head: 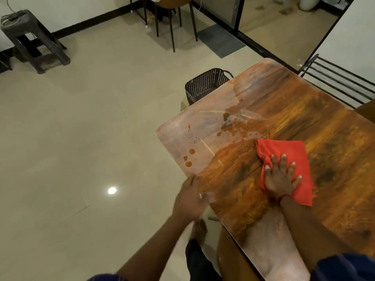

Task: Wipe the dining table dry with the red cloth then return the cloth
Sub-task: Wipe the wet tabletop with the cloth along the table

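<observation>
The wooden dining table point(294, 110) fills the right of the view, its glossy top wet with a puddle and drops point(231, 122) near the far left corner. The red cloth point(284, 149) lies flat on the tabletop. My right hand point(281, 177) presses down on it with fingers spread. My left hand point(190, 199) rests on the table's left edge, fingers curled over the rim, holding nothing else.
A dark woven basket point(205, 84) stands on the floor at the table's far corner. A dark plastic stool point(30, 37) is far left, a chair point(172, 15) at the back, a black metal rack point(341, 82) at right. My bare foot point(199, 230) is on the tiled floor.
</observation>
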